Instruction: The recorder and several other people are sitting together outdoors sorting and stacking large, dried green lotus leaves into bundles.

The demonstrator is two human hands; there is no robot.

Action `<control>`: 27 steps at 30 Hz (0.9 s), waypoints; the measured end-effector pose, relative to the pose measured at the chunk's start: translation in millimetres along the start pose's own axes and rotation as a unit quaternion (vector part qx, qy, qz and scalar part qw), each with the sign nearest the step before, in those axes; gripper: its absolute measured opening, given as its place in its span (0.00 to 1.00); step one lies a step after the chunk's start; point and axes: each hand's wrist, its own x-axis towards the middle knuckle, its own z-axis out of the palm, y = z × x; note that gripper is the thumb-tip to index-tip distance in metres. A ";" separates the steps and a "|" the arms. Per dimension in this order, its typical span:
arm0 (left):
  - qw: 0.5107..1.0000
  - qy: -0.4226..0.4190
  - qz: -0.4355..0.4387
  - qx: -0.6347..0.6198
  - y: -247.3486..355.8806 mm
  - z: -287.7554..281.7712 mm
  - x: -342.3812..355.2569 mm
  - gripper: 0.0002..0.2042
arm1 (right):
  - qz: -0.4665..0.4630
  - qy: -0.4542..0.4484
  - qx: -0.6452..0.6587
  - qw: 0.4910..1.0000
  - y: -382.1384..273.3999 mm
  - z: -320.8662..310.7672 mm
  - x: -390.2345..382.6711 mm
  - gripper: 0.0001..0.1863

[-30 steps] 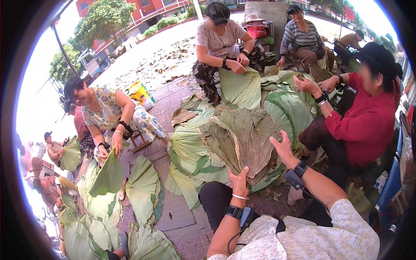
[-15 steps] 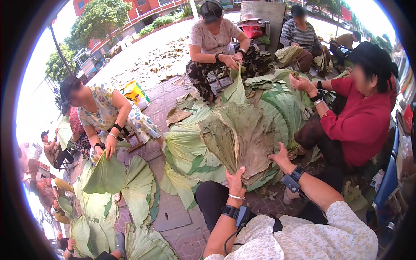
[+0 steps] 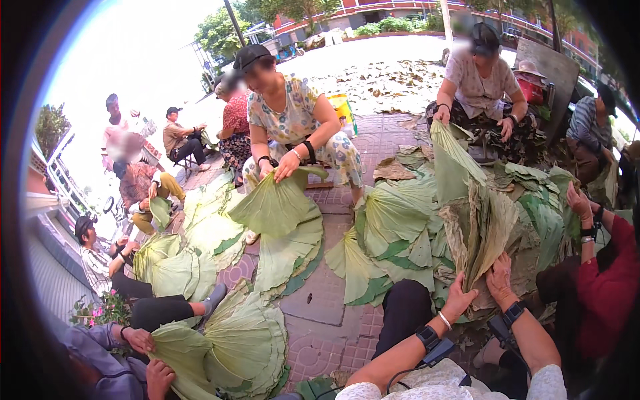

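From my remote seat, there it was: one dried leaf (image 3: pixel 485 230), right ahead of both hands, standing up and away from the grip! Its long axis ran from the narrow lower end at the fingers to a broad top that leaned a touch left. The left hand (image 3: pixel 459 298) was clamped on that lower end, thumb against the blade; the right hand (image 3: pixel 500 277) lay against the lower right edge, just beside it, and I couldn't tell whether its fingers had closed. Neither hand was clearly nearer: the leaf rose between them, over the near side of the leaf heap (image 3: pixel 543 217).

And what a texture! Dull olive-brown, papery, creased into long upright pleats, with a ragged rim. Behind its top hung a smoother green leaf (image 3: pixel 453 157), ribbed like a fan, its tip in a co-worker's hand (image 3: pixel 441 115). Left of the heap's middle, pale fan-shaped leaves (image 3: pixel 397 217) overlapped, veins spreading from a point, down on hard patterned paving (image 3: pixel 313 310).
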 end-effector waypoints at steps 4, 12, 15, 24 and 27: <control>0.999 -0.024 0.001 0.033 2.2 -13.8 0.8 0.33 | -0.007 -0.001 0.038 0.999 -14.8 7.2 4.6 0.25; 0.989 -0.037 0.083 0.118 23.3 -8.7 4.6 0.42 | -0.049 -0.090 0.018 0.995 -16.0 14.3 11.2 0.26; 0.985 -0.055 0.078 0.141 42.2 -2.9 -4.1 0.45 | -0.011 -0.158 0.096 0.983 3.8 27.9 8.5 0.23; 0.973 -0.111 0.011 0.202 50.1 -6.8 -12.7 0.34 | 0.051 -0.222 0.208 0.951 37.8 69.4 10.7 0.17; 0.978 -0.081 0.077 0.177 27.2 -8.4 -4.2 0.34 | 0.111 -0.280 0.257 0.918 41.3 72.6 23.6 0.16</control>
